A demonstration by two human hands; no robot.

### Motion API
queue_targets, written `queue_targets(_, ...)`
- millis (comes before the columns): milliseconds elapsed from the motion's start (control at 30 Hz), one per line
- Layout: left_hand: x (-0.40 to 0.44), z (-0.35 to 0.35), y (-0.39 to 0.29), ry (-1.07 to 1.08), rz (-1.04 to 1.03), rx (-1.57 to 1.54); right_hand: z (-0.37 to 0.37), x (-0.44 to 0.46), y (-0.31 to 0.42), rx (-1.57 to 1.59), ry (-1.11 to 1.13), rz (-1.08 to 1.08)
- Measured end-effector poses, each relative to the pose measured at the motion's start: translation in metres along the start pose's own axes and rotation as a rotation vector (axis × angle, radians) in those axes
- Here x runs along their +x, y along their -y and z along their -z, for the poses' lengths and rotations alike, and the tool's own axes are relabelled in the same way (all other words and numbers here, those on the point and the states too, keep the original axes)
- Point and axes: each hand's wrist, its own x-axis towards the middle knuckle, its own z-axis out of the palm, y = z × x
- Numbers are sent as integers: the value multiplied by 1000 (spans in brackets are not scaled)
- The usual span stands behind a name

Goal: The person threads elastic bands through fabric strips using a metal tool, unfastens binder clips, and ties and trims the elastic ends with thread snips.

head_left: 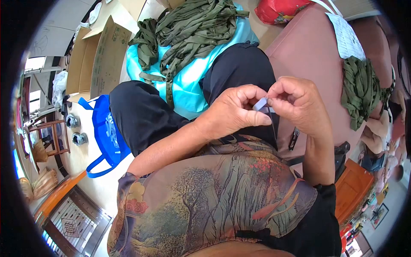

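My left hand [237, 107] holds a small pale bluish piece [259, 104] between thumb and fingers, in front of my lap. My right hand [297, 100] is closed in a pinch right at the end of that piece. Whatever lies between the right fingertips is too small to make out. A heap of dark green fabric strips [197, 25] rests on a shiny light-blue bag [192, 96] beyond my knees. Just below my right hand, a small black tool [293, 139] lies on the pink sofa [306, 47].
A blue tote bag [100, 128] with pale pieces inside stands left of my leg. Behind it is an open cardboard box [109, 60]. More green strips [360, 92] and a printed sheet [346, 36] lie on the sofa at right. A red bag [280, 10] sits at the top.
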Motion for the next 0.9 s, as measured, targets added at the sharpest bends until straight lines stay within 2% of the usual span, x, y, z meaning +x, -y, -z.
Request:
queue_targets(33,-1,-1,0,-37,-32,120,-1,0,0,2,-17,22)
queue_targets(133,4,-7,-10,-124,-310,655,-4,-2,1,3,-55,71)
queue_targets(400,-1,-3,-6,-202,-186,581,-26,-12,-9,129,-185,-26)
queue_targets(533,-5,-3,-8,-238,-121,529,-37,-19,-20,302,-255,-105)
queue_targets(700,-3,-2,-3,-227,-151,539,-38,-24,-29,592,-236,-160)
queue_targets(800,0,0,-4,-225,-157,586,-34,-21,-19,437,-217,-139)
queue_targets(900,-1,0,-4,-226,-167,609,-26,-16,-20,434,-137,-110)
